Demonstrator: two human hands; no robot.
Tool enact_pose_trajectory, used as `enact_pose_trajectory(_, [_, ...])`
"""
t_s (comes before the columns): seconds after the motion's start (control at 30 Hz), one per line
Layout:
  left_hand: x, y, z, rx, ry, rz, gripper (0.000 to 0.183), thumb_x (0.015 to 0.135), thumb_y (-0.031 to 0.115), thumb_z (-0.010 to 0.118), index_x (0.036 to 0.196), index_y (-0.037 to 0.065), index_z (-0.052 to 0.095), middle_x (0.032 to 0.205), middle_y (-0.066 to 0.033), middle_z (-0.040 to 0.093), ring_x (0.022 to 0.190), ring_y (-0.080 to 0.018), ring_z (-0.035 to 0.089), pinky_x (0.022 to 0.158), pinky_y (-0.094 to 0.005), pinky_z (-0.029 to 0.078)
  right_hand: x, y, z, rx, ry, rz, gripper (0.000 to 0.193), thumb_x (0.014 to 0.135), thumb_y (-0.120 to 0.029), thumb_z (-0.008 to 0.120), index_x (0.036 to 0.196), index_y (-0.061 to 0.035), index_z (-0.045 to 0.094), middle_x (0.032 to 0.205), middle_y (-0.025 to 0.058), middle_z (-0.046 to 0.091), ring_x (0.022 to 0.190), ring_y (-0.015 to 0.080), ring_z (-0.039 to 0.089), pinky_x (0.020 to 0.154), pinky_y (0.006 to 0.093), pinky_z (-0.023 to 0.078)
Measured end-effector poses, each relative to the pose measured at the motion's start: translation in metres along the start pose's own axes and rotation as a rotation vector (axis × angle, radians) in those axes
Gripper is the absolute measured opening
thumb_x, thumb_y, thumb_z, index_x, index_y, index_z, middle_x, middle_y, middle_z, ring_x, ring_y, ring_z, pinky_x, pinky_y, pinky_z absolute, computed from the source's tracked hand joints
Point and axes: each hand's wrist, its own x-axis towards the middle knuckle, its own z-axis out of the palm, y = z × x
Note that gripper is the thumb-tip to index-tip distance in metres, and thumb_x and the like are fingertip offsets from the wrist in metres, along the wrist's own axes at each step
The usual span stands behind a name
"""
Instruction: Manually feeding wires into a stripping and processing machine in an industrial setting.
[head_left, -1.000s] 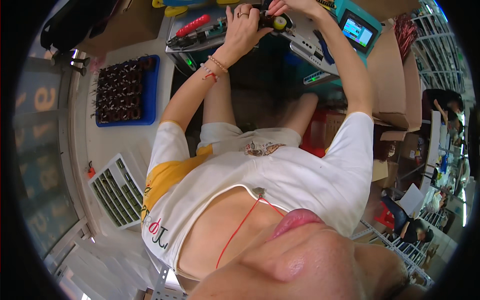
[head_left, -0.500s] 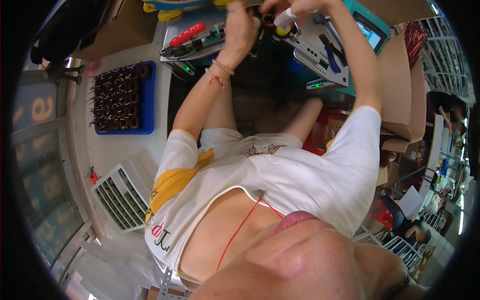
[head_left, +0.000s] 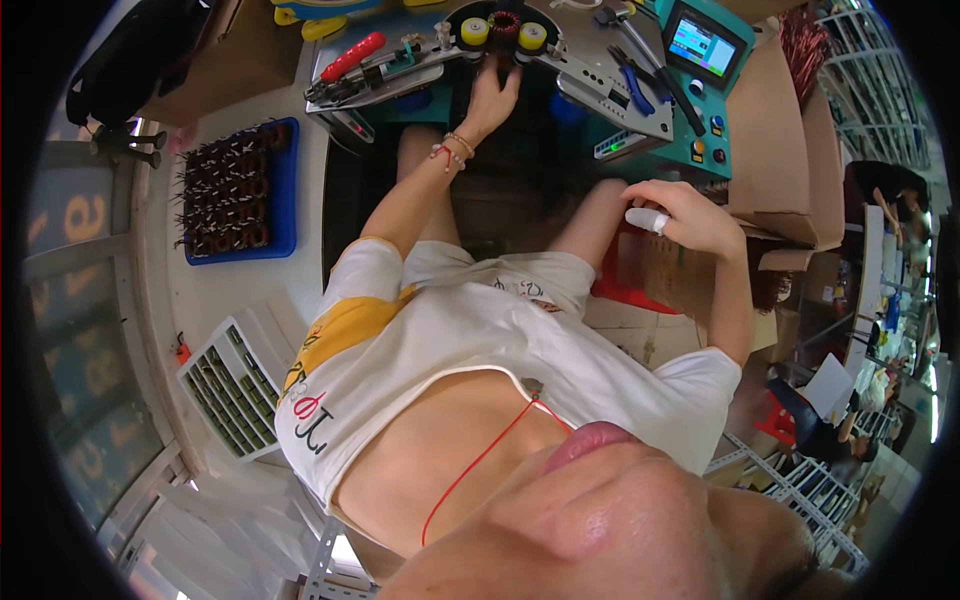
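A dark ring-shaped wire coil [head_left: 504,24] sits upright in the winding machine's head, between two yellow-and-white rollers [head_left: 474,31]. Right below it is my left hand [head_left: 492,98], with thumb and forefinger apart; a dark part shows between them, and I cannot make out contact with the coil. Drawn back above my right thigh is my right hand [head_left: 695,218], loosely bent, a white cover [head_left: 648,219] on one finger. No object shows in it.
Left, a blue tray [head_left: 287,190] bears rows of dark coils beside a pale case of small compartments [head_left: 232,388]. Blue-handled pliers [head_left: 636,88] and a red-handled tool [head_left: 352,57] lie on the machine. A teal control box [head_left: 708,75] and cardboard box [head_left: 780,150] stand right.
My right hand has left the machine's head and come back toward me, to the right. My left hand has shifted slightly right and lower, and the coil and rollers now show plainly.
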Motion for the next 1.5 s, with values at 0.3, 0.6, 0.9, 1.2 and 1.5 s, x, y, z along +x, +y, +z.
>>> enact_pose_trajectory(0.3, [0.044, 0.091, -0.045, -1.090, -0.454, -0.989, 0.018, 0.099, 0.005, 0.044, 0.107, -0.007, 0.054, 0.088, -0.0123, 0.059, 0.073, -0.0200, 0.062, 0.069, -0.0314, 0.057, 0.039, 0.000, 0.012, 0.006, -0.059, -0.097, 0.026, 0.093, -0.017, 0.063, 0.114, -0.0010, 0.063, 0.104, 0.0174, 0.068, 0.096, 0.0331, 0.066, 0.083, 0.0381, 0.051])
enact_pose_trajectory(0.6, [0.079, 0.104, -0.078, -1.183, -0.472, -0.978, 0.025, 0.100, 0.000, 0.040, 0.118, -0.013, 0.051, 0.099, -0.0167, 0.064, 0.090, -0.0241, 0.067, 0.085, -0.0342, 0.058, 0.091, -0.008, -0.004, -0.068, 0.072, -0.192, 0.023, 0.091, -0.013, 0.062, 0.112, -0.0035, 0.064, 0.102, 0.0153, 0.068, 0.095, 0.0327, 0.064, 0.083, 0.0379, 0.050])
enact_pose_trajectory(0.9, [0.096, 0.091, -0.177, 0.642, 0.012, 0.572, 0.030, 0.097, 0.031, 0.062, 0.086, 0.003, 0.067, 0.072, -0.0118, 0.062, 0.062, -0.0326, 0.058, 0.058, -0.0407, 0.046, 0.226, -0.018, -0.055, -0.591, 0.559, -0.344, 0.037, 0.086, -0.016, 0.066, 0.122, -0.0127, 0.057, 0.116, 0.0145, 0.058, 0.110, 0.0352, 0.058, 0.093, 0.0456, 0.047])
enact_pose_trajectory(1.2, [0.087, 0.067, -0.278, -0.469, -0.019, 0.018, 0.052, 0.106, 0.036, 0.046, 0.061, 0.009, 0.049, 0.054, 0.0049, 0.043, 0.046, -0.0056, 0.036, 0.043, -0.0239, 0.025, 0.253, 0.002, -0.027, -0.775, 0.632, -0.359, 0.046, 0.075, 0.001, 0.067, 0.118, -0.0127, 0.056, 0.106, 0.0128, 0.058, 0.103, 0.0349, 0.058, 0.096, 0.0458, 0.043])
enact_pose_trajectory(1.5, [0.091, 0.071, -0.241, -0.040, -0.114, 0.108, 0.043, 0.102, 0.038, 0.055, 0.072, 0.008, 0.061, 0.059, 0.0057, 0.049, 0.051, -0.0020, 0.042, 0.046, -0.0205, 0.027, 0.252, -0.001, -0.015, -0.657, 0.704, -0.301, 0.053, 0.074, 0.003, 0.065, 0.124, -0.0119, 0.055, 0.119, 0.0119, 0.057, 0.110, 0.0356, 0.058, 0.096, 0.0438, 0.046])
